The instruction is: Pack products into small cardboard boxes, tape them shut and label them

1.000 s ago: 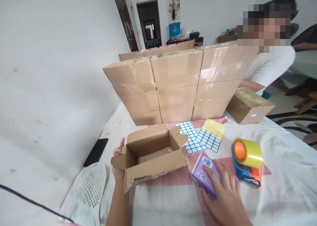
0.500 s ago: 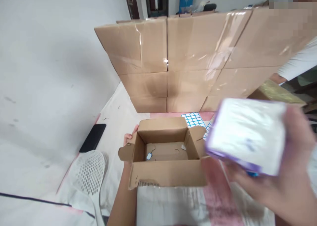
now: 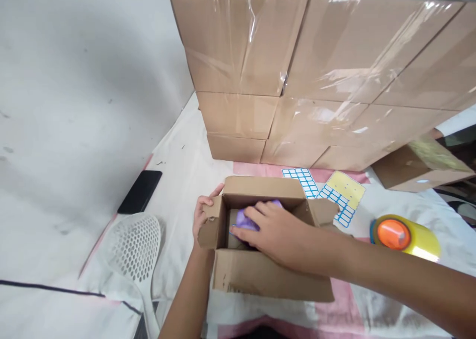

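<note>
An open cardboard box (image 3: 273,279) with its flaps spread stands on the cloth before me. My left hand (image 3: 203,212) grips its left side near the side flap, fingers curled round the far corner. My right hand (image 3: 273,232) reaches down into the box from the right. Its fingers are wrapped over a purple-and-white plastic-wrapped pack (image 3: 243,220), which is inside the box's opening; only purple parts of it show, and the hand covers the rest.
A white skimmer (image 3: 136,247) and a black phone-like slab (image 3: 139,193) lie left. Label sheets (image 3: 303,178) lie behind the box. A yellow tape roll (image 3: 424,237) with an orange core is at right. Taped cardboard (image 3: 238,111) forms a barrier behind; another open box (image 3: 420,165) stands far right.
My right hand has carried the pack leftward and down from the right into the box. The tape roll and yellow sheet have come into view. My left hand stays on the box.
</note>
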Available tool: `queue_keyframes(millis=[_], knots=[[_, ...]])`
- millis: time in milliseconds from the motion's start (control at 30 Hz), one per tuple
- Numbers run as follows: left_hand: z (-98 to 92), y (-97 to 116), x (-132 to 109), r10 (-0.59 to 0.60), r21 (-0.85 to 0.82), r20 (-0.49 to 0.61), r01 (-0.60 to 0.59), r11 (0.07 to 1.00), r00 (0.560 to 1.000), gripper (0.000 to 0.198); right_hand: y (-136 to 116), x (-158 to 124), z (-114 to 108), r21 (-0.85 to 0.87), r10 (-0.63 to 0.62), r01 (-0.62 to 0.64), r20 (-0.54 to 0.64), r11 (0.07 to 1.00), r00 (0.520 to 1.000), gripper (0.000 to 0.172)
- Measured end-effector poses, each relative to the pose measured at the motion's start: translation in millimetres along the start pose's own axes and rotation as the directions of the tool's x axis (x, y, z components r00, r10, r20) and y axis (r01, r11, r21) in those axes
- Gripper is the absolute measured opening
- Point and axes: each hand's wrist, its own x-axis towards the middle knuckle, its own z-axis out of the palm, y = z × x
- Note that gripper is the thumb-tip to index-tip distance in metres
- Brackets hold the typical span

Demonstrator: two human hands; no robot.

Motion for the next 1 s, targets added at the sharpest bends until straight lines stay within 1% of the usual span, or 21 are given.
queue_keyframes(millis=[67, 133, 200, 267, 333, 367, 400, 433, 500, 533, 600, 633, 667, 700, 733, 767, 833, 867, 900, 933, 1000], knots=[[-0.1, 1.9, -0.1, -0.037, 0.023, -0.007, 0.038, 0.999, 0.999, 0.038, 1.1, -4.9, 8.6, 0.073, -0.006, 0.004, 0.038, 0.997, 0.999, 0.041], [2.3, 3.3, 0.1, -0.047, -0.019, -0.02, 0.047, 0.999, 0.999, 0.039, 7.7, -6.9, 15.4, 0.09, 0.042, -0.045, 0.031, 0.995, 0.999, 0.038], [6.7, 4.3, 0.0, -0.042, -0.11, -0.021, 0.04, 0.993, 0.999, 0.038, 15.7, -6.0, 17.6, 0.057, 0.061, -0.066, 0.074, 0.996, 0.995, 0.045], [10.9, 5.1, -0.8, -0.051, -0.174, -0.002, 0.05, 0.984, 0.999, 0.034, 20.8, -4.0, 14.0, 0.012, 0.059, -0.063, 0.204, 0.998, 0.977, 0.047], [13.2, 5.8, -2.0, -0.069, -0.189, 0.031, 0.073, 0.979, 0.997, 0.032, 19.9, -4.1, 4.3, -0.04, 0.09, -0.082, 0.309, 0.996, 0.947, 0.036], [13.7, 6.1, -2.6, -0.079, -0.183, 0.045, 0.086, 0.979, 0.996, 0.031, 16.9, -5.8, -2.9, -0.069, 0.113, -0.096, 0.312, 0.993, 0.943, 0.029], [13.9, 6.4, -3.2, -0.088, -0.176, 0.057, 0.097, 0.98, 0.995, 0.03, 12.1, -8.8, -11.7, -0.1, 0.131, -0.107, 0.277, 0.989, 0.952, 0.024], [14.0, 6.6, -3.6, -0.095, -0.172, 0.064, 0.104, 0.98, 0.993, 0.029, 5.8, -12.9, -21.8, -0.14, 0.148, -0.121, 0.204, 0.983, 0.968, 0.021], [14.0, 6.7, -3.7, -0.101, -0.174, 0.066, 0.111, 0.978, 0.993, 0.026, -10.0, -22.8, -44.7, -0.252, 0.149, -0.153, -0.033, 0.956, 0.988, 0.018], [14.0, 6.6, -3.4, -0.099, -0.18, 0.062, 0.109, 0.978, 0.993, 0.026, -18.6, -27.2, -55.9, -0.312, 0.123, -0.168, -0.161, 0.935, 0.979, 0.018], [14.5, 6.3, -2.3, -0.089, -0.193, 0.057, 0.099, 0.976, 0.994, 0.028, -33.5, -32.4, -72.9, -0.417, 0.044, -0.208, -0.369, 0.885, 0.928, 0.021], [15.0, 6.2, -1.7, -0.085, -0.196, 0.056, 0.094, 0.976, 0.995, 0.029, -38.5, -32.3, -77.0, -0.458, 0.017, -0.238, -0.435, 0.856, 0.9, 0.023], [15.6, 6.1, -1.2, -0.084, -0.196, 0.055, 0.093, 0.976, 0.995, 0.03, -41.1, -30.6, -77.6, -0.486, 0.018, -0.269, -0.461, 0.831, 0.887, 0.022], [16.4, 6.1, -0.8, -0.088, -0.195, 0.058, 0.097, 0.976, 0.994, 0.031, -41.0, -27.4, -74.8, -0.493, 0.049, -0.295, -0.452, 0.819, 0.891, 0.02], [17.3, 6.0, -0.7, -0.094, -0.193, 0.058, 0.103, 0.976, 0.994, 0.03, -38.1, -23.3, -69.1, -0.478, 0.093, -0.302, -0.412, 0.825, 0.907, 0.017], [18.2, 5.8, -0.8, -0.102, -0.193, 0.053, 0.11, 0.975, 0.993, 0.029, -32.6, -19.0, -61.4, -0.442, 0.138, -0.29, -0.346, 0.849, 0.928, 0.018], [19.2, 4.8, -1.7, -0.113, -0.195, 0.021, 0.115, 0.974, 0.993, 0.026, -15.4, -12.3, -43.6, -0.318, 0.169, -0.224, -0.192, 0.921, 0.967, 0.033], [18.9, 3.9, -2.3, -0.116, -0.197, -0.001, 0.113, 0.974, 0.993, 0.025, -4.8, -11.1, -35.0, -0.255, 0.156, -0.188, -0.14, 0.948, 0.978, 0.041], [18.1, 2.7, -3.0, -0.117, -0.198, -0.018, 0.111, 0.974, 0.993, 0.023, 6.5, -11.6, -27.1, -0.214, 0.156, -0.179, -0.119, 0.96, 0.981, 0.048], [16.9, 1.4, -3.6, -0.119, -0.192, -0.023, 0.112, 0.975, 0.993, 0.021, 17.9, -13.8, -20.2, -0.195, 0.18, -0.198, -0.111, 0.961, 0.978, 0.056], [13.6, -1.5, -4.3, -0.129, -0.161, 0.007, 0.129, 0.979, 0.992, 0.017, 39.2, -21.8, -9.0, -0.194, 0.262, -0.273, -0.083, 0.942, 0.962, 0.072]])
